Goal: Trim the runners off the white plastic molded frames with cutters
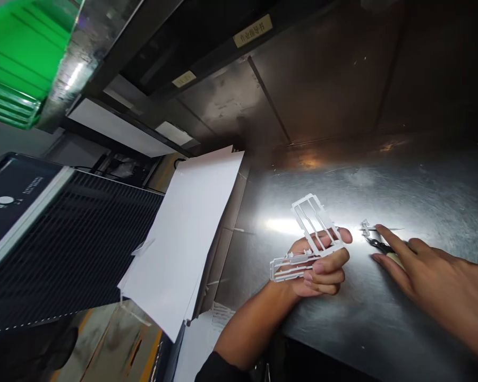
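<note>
My left hand is closed around white plastic frames. One rectangular frame with thin inner bars stands up from the fingers. A narrower frame lies across the palm at an angle to it; whether the two are joined I cannot tell. My right hand is wrapped over a pair of nippers with dark jaws and a pale handle, mostly hidden under the palm. Its index finger reaches out beside a small white plastic piece on the metal table. A thin rod-like shape lies near that fingertip.
Left of my hands, white sheets cover a cardboard box. A dark ribbed machine stands farther left. Overhead at upper left is a green bin beside a metal shelf edge. A labelled dark ledge runs along the back.
</note>
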Demonstrator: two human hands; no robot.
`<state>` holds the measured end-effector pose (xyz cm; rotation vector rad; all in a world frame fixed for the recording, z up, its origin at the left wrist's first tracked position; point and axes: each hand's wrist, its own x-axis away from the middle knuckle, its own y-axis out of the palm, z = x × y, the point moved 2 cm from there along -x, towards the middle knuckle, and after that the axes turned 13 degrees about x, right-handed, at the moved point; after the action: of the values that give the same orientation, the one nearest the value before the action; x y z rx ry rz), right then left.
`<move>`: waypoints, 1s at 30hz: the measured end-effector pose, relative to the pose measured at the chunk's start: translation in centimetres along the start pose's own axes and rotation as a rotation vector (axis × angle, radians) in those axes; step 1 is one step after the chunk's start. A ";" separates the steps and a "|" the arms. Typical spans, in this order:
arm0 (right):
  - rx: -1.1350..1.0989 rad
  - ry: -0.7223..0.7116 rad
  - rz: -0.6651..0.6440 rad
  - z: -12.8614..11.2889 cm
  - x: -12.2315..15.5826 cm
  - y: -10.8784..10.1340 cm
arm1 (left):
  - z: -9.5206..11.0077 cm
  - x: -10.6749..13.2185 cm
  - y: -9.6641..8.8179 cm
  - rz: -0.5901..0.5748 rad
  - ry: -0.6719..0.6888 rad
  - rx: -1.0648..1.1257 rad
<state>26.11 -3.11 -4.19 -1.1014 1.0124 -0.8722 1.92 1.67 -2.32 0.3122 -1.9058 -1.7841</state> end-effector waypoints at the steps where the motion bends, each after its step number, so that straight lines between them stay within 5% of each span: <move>1: -0.015 0.002 -0.014 0.0 -0.1 -0.1 | 0.0 0.0 0.0 -0.018 -0.004 0.004; 7: -0.086 0.021 -0.012 0.1 -0.2 -0.7 | 0.0 0.1 0.1 0.026 0.018 -0.029; 30: -0.152 0.008 -0.067 1.6 -1.0 -0.4 | -0.1 -0.4 1.2 -0.151 -0.008 -0.013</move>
<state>27.28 -1.85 -3.36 -1.2666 1.0673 -0.8651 2.55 1.91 -1.22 0.4555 -1.9201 -1.8962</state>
